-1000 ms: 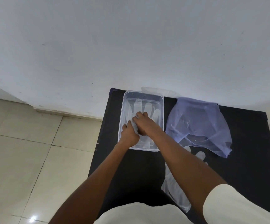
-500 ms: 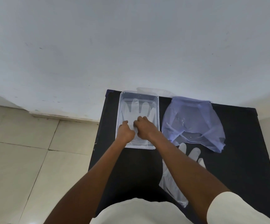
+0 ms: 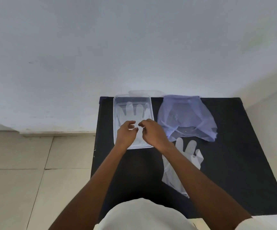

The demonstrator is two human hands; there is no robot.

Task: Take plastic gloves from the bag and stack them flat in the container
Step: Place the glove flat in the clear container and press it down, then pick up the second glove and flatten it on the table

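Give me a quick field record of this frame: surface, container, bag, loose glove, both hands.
surface: black table, against a white wall
container: clear tray at the table's far left, glove in container lying flat, fingers toward the wall
bag: purple plastic bag, right of the tray, crumpled
loose glove: glove on table, below the bag, partly under the right forearm
left hand: over the tray, fingers curled, holding nothing visible
right hand: over the tray's right edge, holding nothing visible
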